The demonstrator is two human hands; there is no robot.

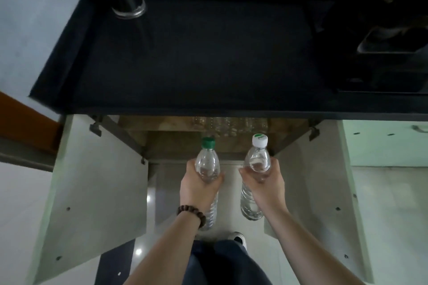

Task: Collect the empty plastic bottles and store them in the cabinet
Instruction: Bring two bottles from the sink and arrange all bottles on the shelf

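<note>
Gripping a green-capped bottle (206, 164) in the left hand (198, 186) and a white-capped bottle (256, 162) in the right hand (266, 183), a person faced the open cabinet (162, 143); sliding both in base-first beside the stored bottles (229, 124) would suit.

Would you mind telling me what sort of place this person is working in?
Probably a home kitchen. A dark countertop carries what looks like a tap base, and below it a cabinet stands with both doors open, clear bottles stored inside. A tiled floor lies underneath.
</note>
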